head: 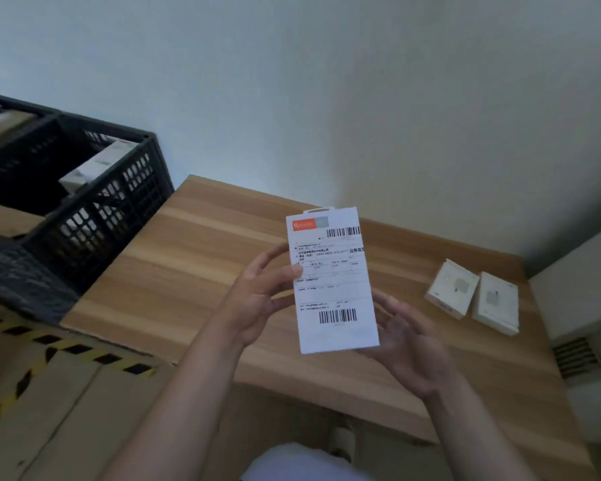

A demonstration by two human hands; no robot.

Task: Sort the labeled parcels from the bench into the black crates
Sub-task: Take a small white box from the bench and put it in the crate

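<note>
Head view shows a flat white parcel (pixel 332 282) held upright above the desk (pixel 188 272), its shipping label with two barcodes facing the camera. The left hand (pixel 257 296) pinches its left edge, thumb on the label face and fingers curled behind; the right hand (pixel 405 336) cups the lower right edge with loosely curled fingers, though how firmly it grips I cannot tell. This looks like the label-reading step, before the parcel is assigned to a crate. Two more white parcels (pixel 472 296) lie side by side near the desk's right end, not yet sorted. A black crate (pixel 94 206) stands off the desk's left end and already holds a white box (pixel 94 166); other crates sit beyond and in front of it. The next move likely calls for carrying the parcel left over the rim and lowering it in.
</note>
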